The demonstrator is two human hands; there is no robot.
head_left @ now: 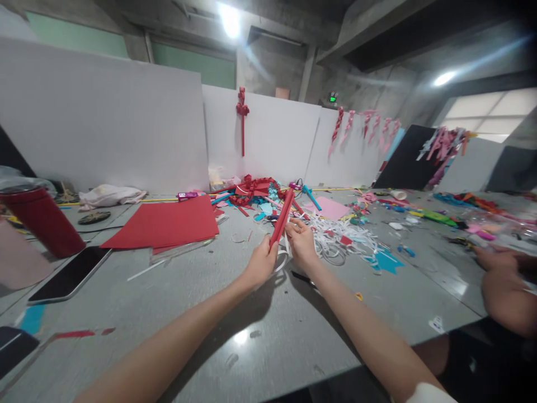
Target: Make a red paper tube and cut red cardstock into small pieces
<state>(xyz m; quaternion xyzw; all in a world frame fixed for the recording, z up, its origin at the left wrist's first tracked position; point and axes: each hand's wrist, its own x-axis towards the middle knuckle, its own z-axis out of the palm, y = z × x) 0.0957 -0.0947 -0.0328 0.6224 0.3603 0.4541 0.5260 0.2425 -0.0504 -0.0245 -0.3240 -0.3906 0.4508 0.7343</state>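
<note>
The left hand (260, 262) is grasping the near end of the red rod (282, 219), which is pointing away, while the right hand (302, 245) is pinching a white strip (286, 261) beside it.

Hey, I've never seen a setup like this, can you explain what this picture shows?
There's no robot here: these are a person's two bare hands, seen by a camera worn on the head, looking forward and down. The left hand holds a long red piece; the right hand has its fingers close to it, near a thin white strip. On the grey table lie red sheets, a phone and white scraps; a red tumbler is at the left.
</note>
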